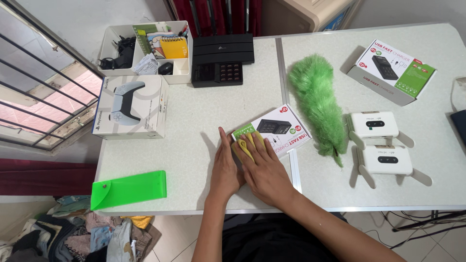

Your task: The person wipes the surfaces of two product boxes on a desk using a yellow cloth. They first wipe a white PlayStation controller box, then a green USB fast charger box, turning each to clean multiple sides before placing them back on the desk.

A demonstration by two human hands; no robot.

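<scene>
1. Pressing a yellow cloth (246, 145) against the charger box (274, 132) at the bench's (194, 131) front, my right hand (264, 171) lies flat.
2. My left hand (226, 167) rests flat beside it, holding nothing.
3. Wiping looks underway; the green duster (318, 104) lies untouched nearby.

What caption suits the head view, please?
Both hands, left and right, press a yellow cloth against a charger box.

Worktop (194, 145): smooth, matt pale laminate. Cloth (245, 145) under my right hand (264, 170): soft yellow fabric. Charger box (279, 130): printed card, slight sheen. Duster (318, 106): fluffy green fibre. Pouch (128, 189): glossy translucent green plastic. Two routers (374, 125): smooth white plastic.
</scene>
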